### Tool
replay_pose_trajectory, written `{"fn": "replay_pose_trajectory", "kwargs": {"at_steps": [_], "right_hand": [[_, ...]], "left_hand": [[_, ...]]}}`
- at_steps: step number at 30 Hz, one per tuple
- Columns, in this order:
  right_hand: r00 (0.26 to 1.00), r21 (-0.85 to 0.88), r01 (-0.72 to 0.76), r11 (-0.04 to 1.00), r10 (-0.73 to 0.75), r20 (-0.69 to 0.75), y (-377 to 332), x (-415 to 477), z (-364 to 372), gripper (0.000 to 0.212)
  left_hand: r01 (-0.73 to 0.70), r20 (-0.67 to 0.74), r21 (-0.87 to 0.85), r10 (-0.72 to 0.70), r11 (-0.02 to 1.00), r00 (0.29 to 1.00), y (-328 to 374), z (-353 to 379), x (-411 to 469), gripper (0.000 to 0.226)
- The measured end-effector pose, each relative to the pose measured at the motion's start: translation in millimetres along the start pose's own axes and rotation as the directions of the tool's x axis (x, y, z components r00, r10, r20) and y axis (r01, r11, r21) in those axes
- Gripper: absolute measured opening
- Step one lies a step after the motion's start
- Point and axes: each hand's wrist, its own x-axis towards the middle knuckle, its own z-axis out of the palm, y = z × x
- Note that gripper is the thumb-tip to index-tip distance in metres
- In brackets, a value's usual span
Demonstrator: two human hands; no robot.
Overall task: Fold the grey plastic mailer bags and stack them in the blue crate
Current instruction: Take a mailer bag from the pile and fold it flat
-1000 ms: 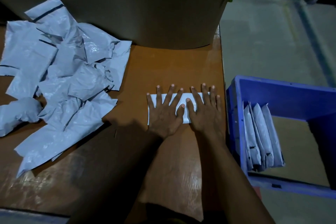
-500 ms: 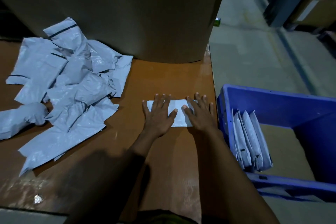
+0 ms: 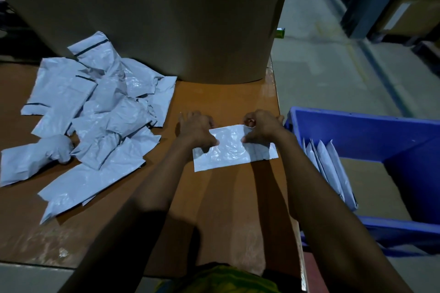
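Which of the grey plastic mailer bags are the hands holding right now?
The flat folded grey mailer bag pinched by the left hand and right hand; the crumpled pile lies untouched, stacked bags stand in the blue plastic crate.

dim room; brown table (image 3: 226, 97), big cardboard box (image 3: 166, 12) behind, grey floor (image 3: 321, 74) right.

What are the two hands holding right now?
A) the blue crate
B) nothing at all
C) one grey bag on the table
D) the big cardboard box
C: the left hand and the right hand each pinch an end of one grey bag lying on the table.
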Motion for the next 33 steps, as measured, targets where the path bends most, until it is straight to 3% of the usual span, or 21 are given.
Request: {"fn": "replay_pose_trajectory", "kwargs": {"at_steps": [3,6,8,10,12,14,17,19,24,28,33], "right_hand": [[0.988,0.047,0.055,0.997,-0.047,-0.146,-2,-5,-15,0.021],[0.947,0.032,0.126,0.992,-0.11,-0.302,-13,-20,-35,0.015],[0.875,0.009,0.208,0.978,-0.182,-0.449,-19,-30,-43,0.012],[0.79,-0.04,0.256,0.966,-0.232,-0.567,-19,-42,-42,0.009],[0.758,-0.082,0.246,0.966,-0.245,-0.605,-10,-52,-28,0.012],[0.778,-0.076,0.256,0.964,-0.252,-0.576,2,-63,-4,0.014],[0.903,0.044,0.236,0.971,-0.202,-0.379,19,-77,34,0.009],[0.946,0.125,0.204,0.971,-0.163,-0.28,22,-84,47,0.015],[0.901,0.051,0.209,0.977,-0.172,-0.399,3,-72,65,0.031],[0.957,-0.024,0.088,0.996,-0.091,-0.276,-3,-47,92,0.055],[0.945,-0.138,0.019,0.99,-0.063,-0.322,1,-49,109,0.063]], "left_hand": [[-0.041,-0.168,-0.244,0.0,0.969,0.986,-6,-13,-9,0.015],[-0.108,-0.223,-0.349,0.029,0.931,0.974,-4,-27,-17,0.013],[-0.168,-0.38,-0.32,0.036,0.932,0.924,0,-34,-23,0.012],[-0.231,-0.562,-0.228,0.066,0.946,0.825,1,-33,-30,0.009],[-0.273,-0.631,-0.15,0.121,0.95,0.767,-2,-19,-40,0.009],[-0.287,-0.617,-0.12,0.155,0.95,0.771,-7,5,-54,0.011],[-0.294,-0.496,-0.127,0.196,0.947,0.846,-18,44,-77,0.011],[-0.272,-0.407,-0.159,0.188,0.949,0.894,-23,62,-84,0.008],[-0.253,-0.455,-0.245,0.12,0.936,0.883,-17,80,-66,0.035],[-0.168,-0.327,-0.148,0.112,0.975,0.938,-14,104,-41,0.062],[-0.147,-0.371,-0.028,0.126,0.989,0.92,-14,123,-40,0.061]]}}
